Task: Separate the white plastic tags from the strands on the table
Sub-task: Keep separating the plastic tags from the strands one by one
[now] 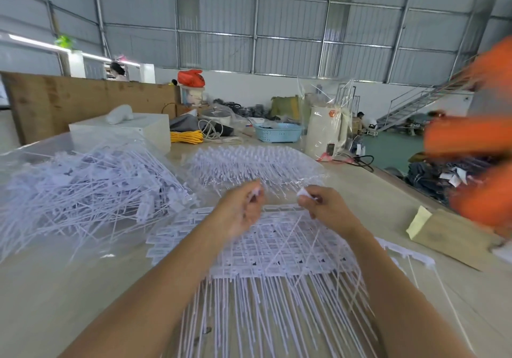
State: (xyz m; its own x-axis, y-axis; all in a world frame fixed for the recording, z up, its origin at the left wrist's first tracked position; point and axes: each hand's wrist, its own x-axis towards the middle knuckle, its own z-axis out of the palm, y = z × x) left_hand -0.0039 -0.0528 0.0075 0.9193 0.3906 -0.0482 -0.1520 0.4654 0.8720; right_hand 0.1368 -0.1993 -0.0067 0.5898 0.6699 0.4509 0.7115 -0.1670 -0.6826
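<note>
Judging by the big loose pile of separated tags (83, 186) on the worktop (69, 288), much is done; a joined sheet of tags and strands (277, 247) remains under both hands. Left hand (241, 211) and right hand (324, 208) each pinch a small white piece.
</note>
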